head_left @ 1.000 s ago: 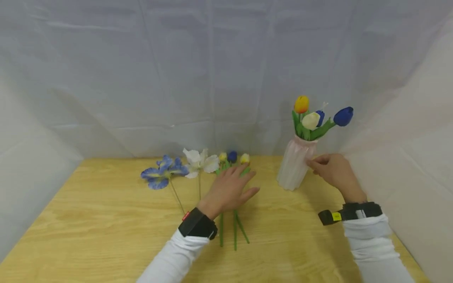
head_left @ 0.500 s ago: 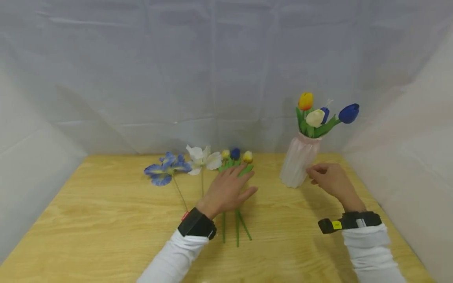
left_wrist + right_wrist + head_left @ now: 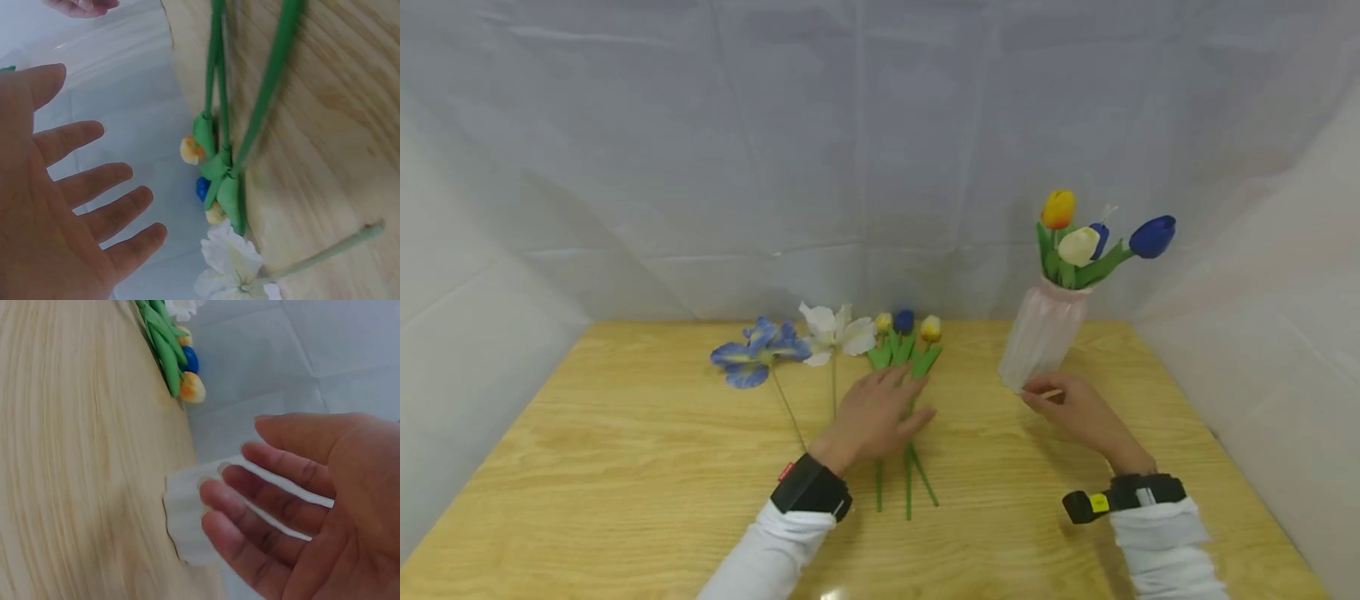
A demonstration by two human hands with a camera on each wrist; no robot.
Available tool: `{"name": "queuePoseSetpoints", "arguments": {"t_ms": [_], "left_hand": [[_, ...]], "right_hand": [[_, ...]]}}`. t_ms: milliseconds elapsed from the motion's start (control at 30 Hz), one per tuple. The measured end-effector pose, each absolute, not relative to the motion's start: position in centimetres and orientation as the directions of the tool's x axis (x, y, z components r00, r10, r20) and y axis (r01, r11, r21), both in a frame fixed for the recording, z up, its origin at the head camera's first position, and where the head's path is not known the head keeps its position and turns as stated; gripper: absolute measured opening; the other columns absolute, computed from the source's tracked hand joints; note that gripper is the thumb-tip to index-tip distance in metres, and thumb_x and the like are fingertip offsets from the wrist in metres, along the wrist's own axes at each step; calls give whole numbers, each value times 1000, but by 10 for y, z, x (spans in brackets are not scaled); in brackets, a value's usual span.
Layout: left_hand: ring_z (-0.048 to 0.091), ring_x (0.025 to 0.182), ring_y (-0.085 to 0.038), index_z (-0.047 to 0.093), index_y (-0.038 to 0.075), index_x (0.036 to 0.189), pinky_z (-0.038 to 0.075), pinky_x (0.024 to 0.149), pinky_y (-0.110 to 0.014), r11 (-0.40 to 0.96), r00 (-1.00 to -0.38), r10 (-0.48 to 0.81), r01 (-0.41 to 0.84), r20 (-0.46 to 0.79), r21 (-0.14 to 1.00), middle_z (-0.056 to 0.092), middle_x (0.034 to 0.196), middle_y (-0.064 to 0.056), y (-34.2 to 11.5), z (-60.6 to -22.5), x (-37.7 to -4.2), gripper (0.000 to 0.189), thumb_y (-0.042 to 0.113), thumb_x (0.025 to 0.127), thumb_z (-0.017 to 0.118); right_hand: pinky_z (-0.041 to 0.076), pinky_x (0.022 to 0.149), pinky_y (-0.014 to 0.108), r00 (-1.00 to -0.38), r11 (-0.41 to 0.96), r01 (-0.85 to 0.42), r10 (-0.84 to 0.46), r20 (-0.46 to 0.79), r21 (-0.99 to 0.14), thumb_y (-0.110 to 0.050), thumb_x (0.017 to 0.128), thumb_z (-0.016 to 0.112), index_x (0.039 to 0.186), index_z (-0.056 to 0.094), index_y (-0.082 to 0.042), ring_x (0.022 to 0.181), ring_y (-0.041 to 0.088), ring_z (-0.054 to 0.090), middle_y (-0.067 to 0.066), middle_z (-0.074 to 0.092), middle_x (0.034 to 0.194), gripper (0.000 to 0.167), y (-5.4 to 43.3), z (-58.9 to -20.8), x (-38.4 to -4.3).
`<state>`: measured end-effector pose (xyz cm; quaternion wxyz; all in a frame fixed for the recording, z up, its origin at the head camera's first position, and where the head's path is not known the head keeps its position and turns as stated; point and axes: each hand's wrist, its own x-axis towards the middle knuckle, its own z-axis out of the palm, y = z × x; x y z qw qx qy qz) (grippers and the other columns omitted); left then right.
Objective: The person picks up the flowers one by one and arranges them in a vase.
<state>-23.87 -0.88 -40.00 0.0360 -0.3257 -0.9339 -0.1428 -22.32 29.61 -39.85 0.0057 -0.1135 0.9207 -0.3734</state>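
My left hand point(image 3: 876, 417) hovers palm down over three tulips lying on the table, fingers spread and holding nothing. Two of those tulips are pale yellow and the middle one is a blue tulip point(image 3: 904, 322); in the left wrist view their green stems run beside the hand. A ribbed pink-and-white vase point(image 3: 1043, 333) stands to the right, with an orange-yellow tulip point(image 3: 1058, 209), a white tulip point(image 3: 1078, 247) and two blue ones in it. Close to the vase's base is my right hand point(image 3: 1078, 412), its fingers loosely bent with nothing between them, as the right wrist view point(image 3: 269, 512) shows.
Left of the tulips lie a blue iris-like flower point(image 3: 760, 354) and a white one point(image 3: 835, 332), both on thin stems. A pale cloth backdrop point(image 3: 775, 167) rises behind the wooden table point(image 3: 625, 467) and along both its sides.
My right hand has come off the side of the vase and moved down and left to beside its base. The left hand stays over the tulips, slightly lower towards their stems.
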Motion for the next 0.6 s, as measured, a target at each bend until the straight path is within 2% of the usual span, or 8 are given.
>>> {"name": "queuePoseSetpoints", "arguments": {"t_ms": [100,333,600], "left_hand": [[39,131,-36,49,12,140,33,106,-51,749,-788,592,615,167,247,39,146,-17,-15,-401,-240,52,44,99,47],[41,129,-36,52,9,137,34,105,-51,762,-799,566,601,200,243,43,143,-19,-35,-405,-241,51,42,98,51],[41,129,-35,52,11,137,33,105,-51,793,-832,518,554,197,254,42,144,-17,-58,-413,-239,52,46,98,49]], "right_hand": [[53,71,34,-971,683,-205,-230,59,-701,-21,96,60,112,65,3,90,26,62,15,65,107,29,288,-400,-227],[52,77,38,-954,680,-251,-296,55,-689,-25,96,60,110,67,0,93,26,62,12,64,110,29,263,-412,-239],[53,76,36,-943,656,-257,-331,35,-710,-23,95,61,109,67,0,90,23,63,12,65,109,27,239,-422,-241]]}}
